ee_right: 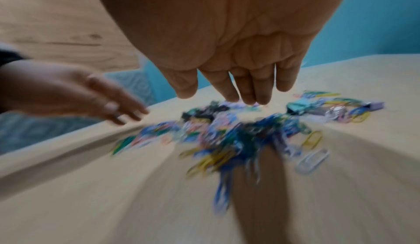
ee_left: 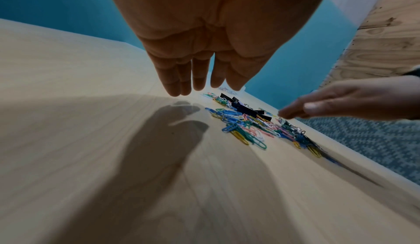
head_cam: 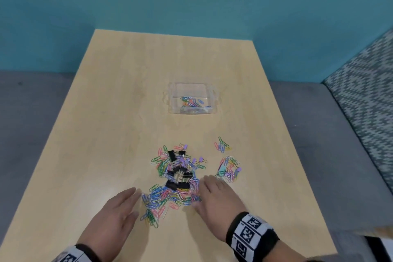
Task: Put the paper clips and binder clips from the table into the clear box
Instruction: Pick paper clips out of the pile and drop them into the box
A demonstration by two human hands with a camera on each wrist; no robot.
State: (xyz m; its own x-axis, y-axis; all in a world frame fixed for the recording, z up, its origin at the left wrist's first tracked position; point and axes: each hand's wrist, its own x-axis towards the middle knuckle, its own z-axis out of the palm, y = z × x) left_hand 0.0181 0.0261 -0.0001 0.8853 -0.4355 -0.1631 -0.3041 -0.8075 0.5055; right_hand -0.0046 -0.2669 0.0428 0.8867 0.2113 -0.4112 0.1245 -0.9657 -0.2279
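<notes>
A heap of coloured paper clips mixed with black binder clips and purple binder clips lies on the near part of the wooden table. My left hand hovers flat just left of the heap, fingers straight, holding nothing. My right hand reaches over the heap's right side, fingers extended, nothing gripped. In the left wrist view the left hand hangs above the table beside the paper clips. The right wrist view is blurred: the right hand sits over the paper clips. The clear box, farther back, holds several paper clips.
Two smaller clusters of paper clips lie to the right: one with a teal binder clip, another beyond it. A teal wall backs the table. A grey seat and a patterned cushion flank the right side.
</notes>
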